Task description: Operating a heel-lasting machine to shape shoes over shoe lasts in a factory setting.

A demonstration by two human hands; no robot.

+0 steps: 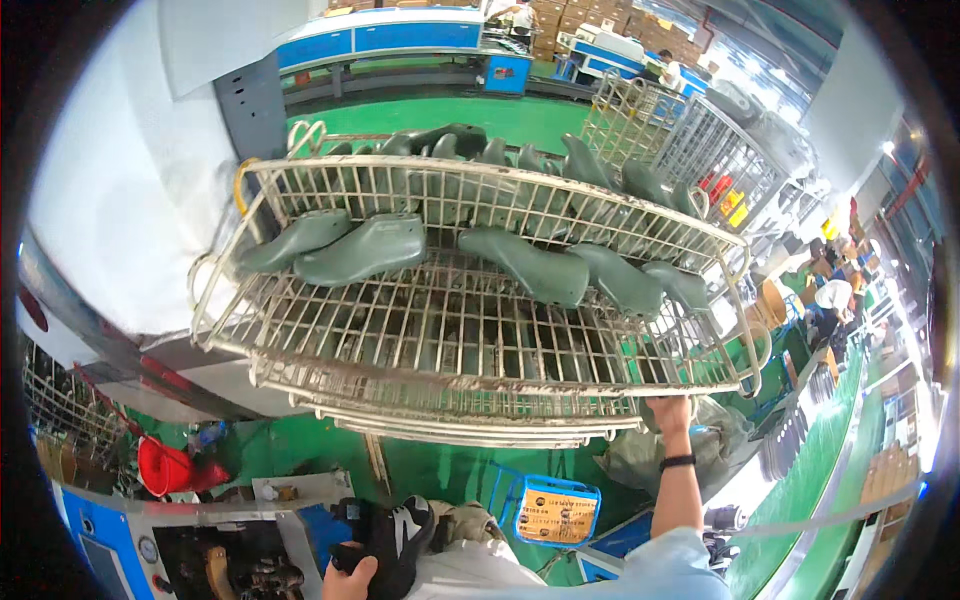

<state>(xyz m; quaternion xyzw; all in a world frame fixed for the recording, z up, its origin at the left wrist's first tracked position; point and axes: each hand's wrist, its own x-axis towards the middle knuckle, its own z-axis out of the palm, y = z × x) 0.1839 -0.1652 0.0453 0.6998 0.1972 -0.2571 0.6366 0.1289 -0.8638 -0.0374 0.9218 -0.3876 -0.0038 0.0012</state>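
The right hand's grip (668, 411) closes on the front edge of the large cream wire rack shelf (470, 330), which carries grey-green plastic shoe lasts (362, 250) lying on their sides. Low in the picture, the left hand's grip (352, 577) holds a black-and-white sneaker (398, 540), fingers wrapped beneath it.

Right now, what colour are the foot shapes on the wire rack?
Dark grey-green, all of them; the shoe lasts show best in the head view.

My right hand (668, 412) bare, thin black band on my wrist, pale blue sleeve on my forearm, left hand (350, 580) bare.
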